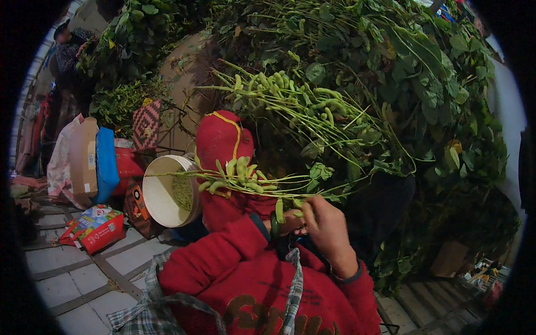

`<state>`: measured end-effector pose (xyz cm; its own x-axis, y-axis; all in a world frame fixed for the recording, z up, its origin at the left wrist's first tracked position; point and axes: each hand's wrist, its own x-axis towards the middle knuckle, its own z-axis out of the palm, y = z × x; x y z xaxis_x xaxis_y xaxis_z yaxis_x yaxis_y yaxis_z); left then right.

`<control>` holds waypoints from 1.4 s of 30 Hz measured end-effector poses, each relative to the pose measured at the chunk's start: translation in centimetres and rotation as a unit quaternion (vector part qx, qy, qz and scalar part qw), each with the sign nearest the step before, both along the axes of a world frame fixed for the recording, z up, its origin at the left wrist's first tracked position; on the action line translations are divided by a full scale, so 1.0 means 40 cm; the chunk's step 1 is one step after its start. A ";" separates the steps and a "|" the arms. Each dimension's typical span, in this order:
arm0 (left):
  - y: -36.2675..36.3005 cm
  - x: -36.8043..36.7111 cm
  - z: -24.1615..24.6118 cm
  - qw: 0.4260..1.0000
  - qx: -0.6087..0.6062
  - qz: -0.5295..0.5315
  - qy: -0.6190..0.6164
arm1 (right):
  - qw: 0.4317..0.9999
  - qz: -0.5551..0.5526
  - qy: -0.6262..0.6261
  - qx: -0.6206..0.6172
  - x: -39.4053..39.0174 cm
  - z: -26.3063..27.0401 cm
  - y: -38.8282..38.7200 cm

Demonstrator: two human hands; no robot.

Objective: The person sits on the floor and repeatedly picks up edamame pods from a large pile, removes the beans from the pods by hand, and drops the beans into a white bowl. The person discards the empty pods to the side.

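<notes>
My right hand has its fingertips pinched at the lower stems of a soybean plant that lies across my lap, its plump green pods bunched to the left. Just beside it is my left hand, with a green bangle on the wrist. Pods and the right hand cover its fingers, so its grip is unclear. A white bucket, tilted in view, holds small green beans or pods at left. More cut soybean stems with pods lie beyond my hands.
Large heaps of leafy soybean plants rise ahead and right. Left stand a blue container, a cardboard box and a red printed bag on tiles. Red cloth with yellow piping adjoins the bucket. Another person is at far left.
</notes>
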<state>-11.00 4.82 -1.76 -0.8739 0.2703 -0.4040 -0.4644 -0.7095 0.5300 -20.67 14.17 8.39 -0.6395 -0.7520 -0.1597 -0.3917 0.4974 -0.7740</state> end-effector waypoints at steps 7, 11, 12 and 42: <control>-0.043 0.030 0.022 0.999 -0.010 0.030 0.016 | 0.992 0.080 0.094 0.020 0.055 -0.044 -0.186; -0.052 0.040 0.025 0.999 -0.025 0.041 0.023 | 0.994 0.086 0.064 -0.006 0.066 -0.078 -0.202; -0.052 0.040 0.021 0.998 -0.030 0.042 0.028 | 0.995 0.081 0.055 -0.017 0.068 -0.082 -0.200; -0.098 0.054 -0.005 0.910 -0.365 0.046 0.189 | 0.963 -0.143 0.013 -0.228 -0.031 0.004 -0.154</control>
<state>-8.85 0.89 -1.98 -0.9931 -0.0312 -0.1128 -0.1078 -0.1302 0.9856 -21.91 7.99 8.54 -0.8301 -0.5327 0.1646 -0.3117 0.1985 -0.9292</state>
